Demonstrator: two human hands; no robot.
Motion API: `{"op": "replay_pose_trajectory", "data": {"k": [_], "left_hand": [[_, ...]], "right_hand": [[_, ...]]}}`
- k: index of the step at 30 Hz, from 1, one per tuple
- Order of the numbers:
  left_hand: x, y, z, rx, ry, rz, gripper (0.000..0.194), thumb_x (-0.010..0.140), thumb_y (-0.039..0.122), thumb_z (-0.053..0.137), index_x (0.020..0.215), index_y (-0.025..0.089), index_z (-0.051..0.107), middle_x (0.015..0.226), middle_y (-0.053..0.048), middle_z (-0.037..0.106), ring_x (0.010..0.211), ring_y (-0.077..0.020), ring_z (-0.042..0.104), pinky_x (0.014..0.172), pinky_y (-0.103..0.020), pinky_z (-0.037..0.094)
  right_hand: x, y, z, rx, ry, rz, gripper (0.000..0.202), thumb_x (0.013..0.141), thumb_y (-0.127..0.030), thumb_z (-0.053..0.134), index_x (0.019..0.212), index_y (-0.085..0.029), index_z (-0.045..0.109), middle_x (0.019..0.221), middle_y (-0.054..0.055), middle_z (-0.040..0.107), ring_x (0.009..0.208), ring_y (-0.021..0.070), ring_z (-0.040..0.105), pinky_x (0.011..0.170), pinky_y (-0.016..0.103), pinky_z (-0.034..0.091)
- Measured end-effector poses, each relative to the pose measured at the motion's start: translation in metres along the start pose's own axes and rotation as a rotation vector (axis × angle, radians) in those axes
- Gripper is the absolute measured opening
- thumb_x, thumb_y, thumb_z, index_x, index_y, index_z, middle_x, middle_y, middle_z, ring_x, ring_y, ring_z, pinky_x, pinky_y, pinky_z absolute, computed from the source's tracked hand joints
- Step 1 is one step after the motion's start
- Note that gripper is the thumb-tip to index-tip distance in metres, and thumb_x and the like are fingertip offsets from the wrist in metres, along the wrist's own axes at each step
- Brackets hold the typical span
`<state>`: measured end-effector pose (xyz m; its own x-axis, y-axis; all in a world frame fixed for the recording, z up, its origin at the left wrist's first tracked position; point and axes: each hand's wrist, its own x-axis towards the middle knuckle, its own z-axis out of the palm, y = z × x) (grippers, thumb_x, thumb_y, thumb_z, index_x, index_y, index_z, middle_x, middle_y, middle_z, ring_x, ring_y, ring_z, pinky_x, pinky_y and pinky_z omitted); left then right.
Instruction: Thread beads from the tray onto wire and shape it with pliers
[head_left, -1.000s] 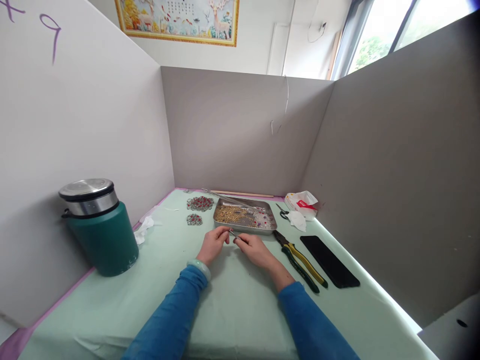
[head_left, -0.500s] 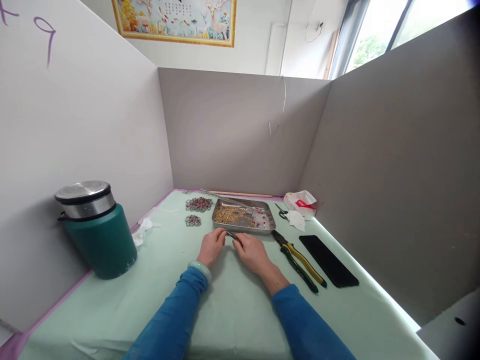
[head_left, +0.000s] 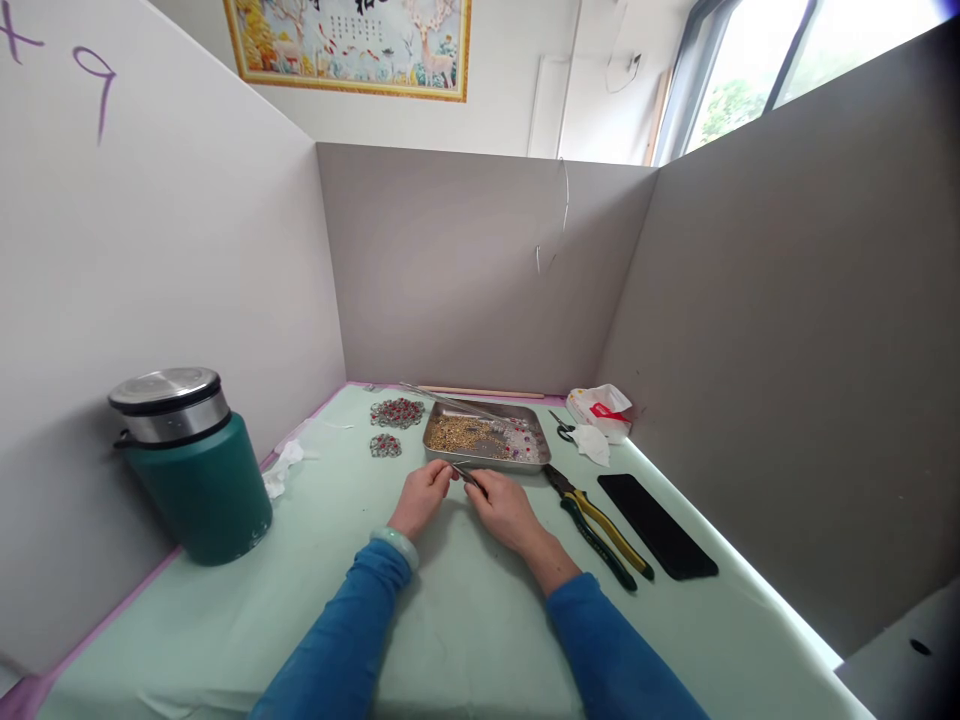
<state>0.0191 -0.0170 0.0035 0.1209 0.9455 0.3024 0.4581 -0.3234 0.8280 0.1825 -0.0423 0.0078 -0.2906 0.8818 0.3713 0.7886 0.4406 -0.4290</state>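
In front of the metal tray (head_left: 487, 464), my left hand (head_left: 422, 497) is closed in a pinch on something tiny; a reddish speck shows at its fingertips, too small to name. My right hand (head_left: 504, 508) is wrapped round a slim dark metal tool (head_left: 469, 479), whose tip points left to the left fingertips. Whether it is tweezers or fine pliers I cannot tell. Gold beads (head_left: 457, 433) fill the tray's left part, with clear and red beads (head_left: 523, 440) at the right. Two piles of red-beaded wire pieces, a larger one (head_left: 397, 413) and a smaller one (head_left: 385, 446), lie left of the tray.
Large green-and-yellow pliers (head_left: 600, 530) and a black phone-like slab (head_left: 658, 525) lie at my right. Behind them are scissors (head_left: 562, 430) and a tissue pack (head_left: 600, 408). A green flask (head_left: 196, 490) stands at the left by crumpled tissue (head_left: 282, 468). Grey partitions (head_left: 480, 270) enclose the table.
My left hand has shifted slightly left and its fingertips now show a reddish speck. The right hand keeps its hold on the tool. The whole view has shifted a little.
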Motion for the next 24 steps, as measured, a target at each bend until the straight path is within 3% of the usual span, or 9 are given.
{"op": "replay_pose_trajectory", "data": {"k": [11,19,24], "left_hand": [[-0.002,0.004,-0.006,-0.253,-0.202,-0.03,0.028,0.077,0.041,0.047,0.07,0.015,0.057,0.051,0.006,0.035,0.048,-0.0091,0.03,0.046,-0.021,0.025],[-0.007,0.01,-0.013,-0.571,-0.341,-0.166,0.031,0.078,0.045,0.051,0.081,0.015,0.056,0.053,0.008,0.028,0.043,-0.0054,0.017,0.042,-0.02,0.011],[-0.007,0.011,-0.013,-0.576,-0.341,-0.184,0.03,0.078,0.045,0.052,0.077,0.015,0.054,0.051,0.008,0.028,0.043,-0.0055,0.017,0.041,-0.021,0.01]], "right_hand": [[0.002,0.004,-0.008,0.252,-0.028,-0.089,0.023,0.089,-0.028,0.042,0.087,-0.018,0.063,0.081,0.002,0.061,0.074,0.0141,0.052,0.066,0.022,0.036],[0.003,0.005,-0.012,0.521,-0.151,-0.019,0.032,0.089,-0.035,0.039,0.069,-0.016,0.055,0.061,-0.004,0.044,0.058,0.0094,0.039,0.055,0.02,0.03],[0.002,0.007,-0.009,0.475,-0.119,-0.078,0.027,0.089,-0.033,0.04,0.082,-0.017,0.06,0.071,-0.002,0.053,0.067,0.0117,0.045,0.062,0.021,0.034]]}}
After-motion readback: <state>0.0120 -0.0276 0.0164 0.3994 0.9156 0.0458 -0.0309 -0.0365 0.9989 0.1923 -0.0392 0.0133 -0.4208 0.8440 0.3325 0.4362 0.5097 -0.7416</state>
